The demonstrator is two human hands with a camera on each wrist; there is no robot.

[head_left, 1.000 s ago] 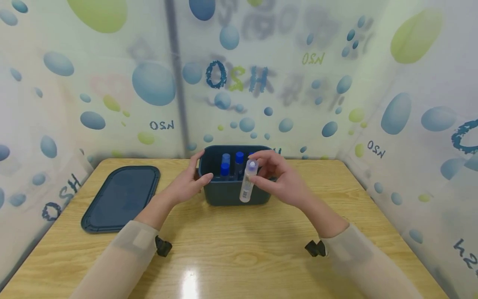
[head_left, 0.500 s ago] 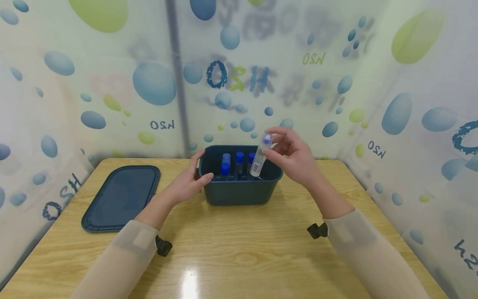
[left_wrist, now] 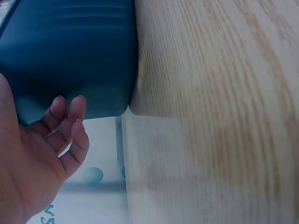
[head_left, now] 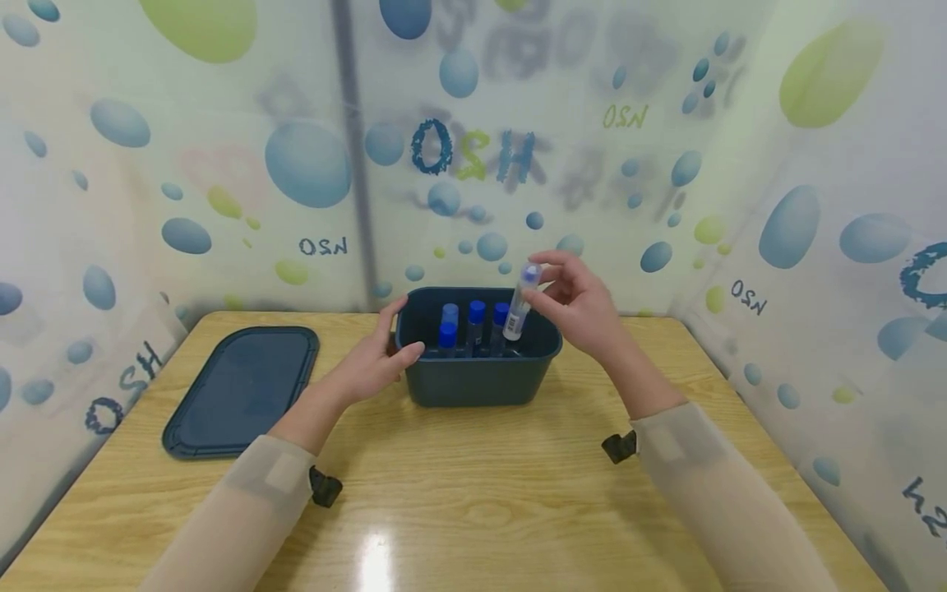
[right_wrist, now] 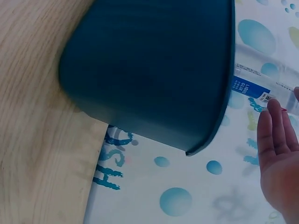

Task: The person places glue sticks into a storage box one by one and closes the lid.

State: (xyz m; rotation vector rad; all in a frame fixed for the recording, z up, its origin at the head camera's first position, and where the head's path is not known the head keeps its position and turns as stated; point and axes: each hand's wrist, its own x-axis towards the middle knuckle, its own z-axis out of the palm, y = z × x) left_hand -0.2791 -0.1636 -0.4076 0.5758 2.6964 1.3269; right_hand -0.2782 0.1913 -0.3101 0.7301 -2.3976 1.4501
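A dark blue plastic bin (head_left: 473, 385) stands on the table with several blue-capped bottles (head_left: 476, 316) upright inside. My left hand (head_left: 367, 370) holds the bin's left end, thumb by the front rim and index finger toward the back rim. In the left wrist view, its other fingers (left_wrist: 78, 140) curl beside the end wall. My right hand (head_left: 584, 312) pinches a clear liquid glue bottle (head_left: 515, 319) near its cap. The bottle leans slightly, cap up, its lower end within the bin's right opening in the head view. A blue "LIQUID GLUE" label (right_wrist: 250, 88) shows in the right wrist view.
A dark blue lid (head_left: 240, 393) lies flat at the table's left side. Behind the wooden table (head_left: 473, 493) hangs a white curtain (head_left: 592, 181) printed with blue and green drops, close to the bin's back.
My right hand has carried the glue bottle from the bin's front up and back to its right end. The bottle now stands a little more upright. My left hand stays on the bin.
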